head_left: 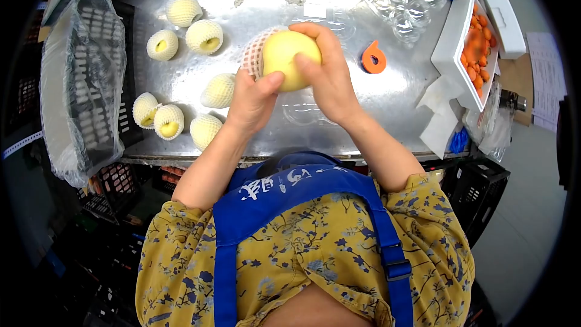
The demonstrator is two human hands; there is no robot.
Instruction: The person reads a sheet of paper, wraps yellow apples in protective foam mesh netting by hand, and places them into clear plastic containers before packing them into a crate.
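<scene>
A round, smooth yellow fruit (284, 54), pear-like in colour, is held above the metal table (369, 115) between both hands. My right hand (330, 75) grips its right side, thumb across the front and fingers over the top. My left hand (253, 98) is closed at its lower left, thumb against the skin. A white foam net sleeve (253, 54) lies along the fruit's left side, by the left fingers; how far it goes behind the fruit is hidden. Close to my left wrist sit foam-netted fruits (219, 91), with another netted fruit (204, 131) nearer the table edge.
More netted fruits (206, 37) stand on the table's left. A plastic-wrapped crate (82, 85) flanks that side. To the right are an orange tape dispenser (374, 58), clear plastic packaging (402, 3) and a white foam box (451, 42) of small orange fruits.
</scene>
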